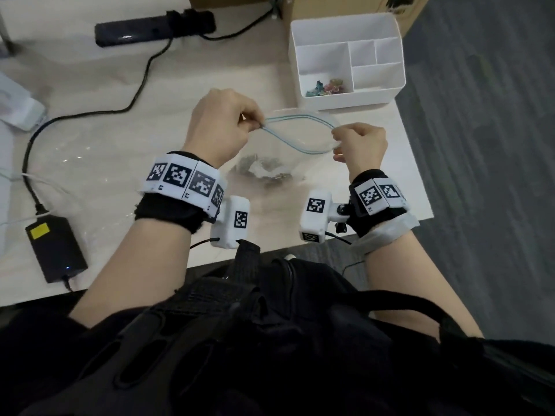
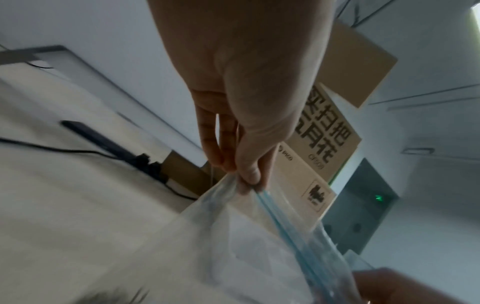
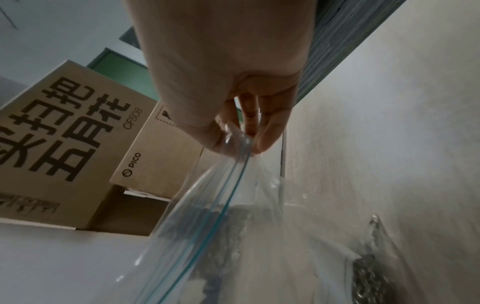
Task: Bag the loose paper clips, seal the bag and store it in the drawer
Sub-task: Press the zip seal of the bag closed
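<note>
A clear zip bag (image 1: pixel 282 145) with a blue zip strip (image 1: pixel 300 120) hangs above the table, its mouth gaping in an oval. My left hand (image 1: pixel 222 121) pinches the left end of the strip; thumb and fingers close on it in the left wrist view (image 2: pixel 246 181). My right hand (image 1: pixel 357 142) pinches the right end of the strip, seen crumpled between thumb and fingers in the right wrist view (image 3: pixel 239 142). Silvery paper clips (image 1: pixel 261 171) lie heaped in the bag's bottom, also at the lower right (image 3: pixel 369 281). No drawer shows in any view.
A white desk organizer (image 1: pixel 345 58) stands at the back right, with colourful small items (image 1: pixel 326 87) in its front left compartment. A black power strip (image 1: pixel 153 25), a cable (image 1: pixel 90 114) and a black adapter (image 1: pixel 55 247) lie on the left. Cardboard boxes (image 3: pixel 64 144) stand behind.
</note>
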The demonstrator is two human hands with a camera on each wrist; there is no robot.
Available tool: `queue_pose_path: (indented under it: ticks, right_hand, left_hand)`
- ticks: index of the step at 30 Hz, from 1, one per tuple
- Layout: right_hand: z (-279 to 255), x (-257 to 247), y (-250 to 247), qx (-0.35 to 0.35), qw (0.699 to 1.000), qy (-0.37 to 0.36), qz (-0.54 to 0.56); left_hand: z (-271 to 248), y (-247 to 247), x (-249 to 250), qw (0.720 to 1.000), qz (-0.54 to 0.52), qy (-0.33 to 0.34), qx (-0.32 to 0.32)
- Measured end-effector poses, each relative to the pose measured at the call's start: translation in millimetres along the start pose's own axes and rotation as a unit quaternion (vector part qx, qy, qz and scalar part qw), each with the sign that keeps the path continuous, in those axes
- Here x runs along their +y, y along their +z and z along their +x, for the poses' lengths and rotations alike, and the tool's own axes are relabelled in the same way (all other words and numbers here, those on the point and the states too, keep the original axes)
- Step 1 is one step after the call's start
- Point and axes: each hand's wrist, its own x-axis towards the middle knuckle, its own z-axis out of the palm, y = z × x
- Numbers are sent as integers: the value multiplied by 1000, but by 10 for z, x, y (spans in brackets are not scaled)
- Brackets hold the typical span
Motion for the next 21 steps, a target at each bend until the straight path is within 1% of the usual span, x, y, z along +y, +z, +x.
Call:
queue_pose_path:
  ticks: [1,3,6,7,9,12,15,17,21]
  right_hand:
    - [5,11,12,-14,1000,-2,9]
    - [-5,3,40,-52,997,-14,53]
    - [-11,-29,69,-129,982,-25,135]
    - [-4,-29,77,-152,977,-27,144]
    - [7,-24,110,-177,975,-51,125]
    - [21,0,159,-161,978,-107,72]
    - [46,-2,149,-104,986,-128,12]
    - [64,-43,131,-86,988,-132,-2]
    - [98,-150,113,-80,983,-155,-49]
  left_hand:
    - [-45,46,-41,999,-23,-20,13]
    - [-108,86,-109,993,-81,-57,64]
    - [-141,65,-195,977,-127,-101,136]
    - [-144,54,-223,973,-136,-117,149]
    - [-158,43,-290,963,-157,-150,161]
    - [-168,48,-357,954,-159,-190,167]
    - [-156,39,-380,955,-143,-208,155]
    - [-136,19,-384,955,-142,-208,159]
    - [-129,-8,-383,963,-117,-181,159]
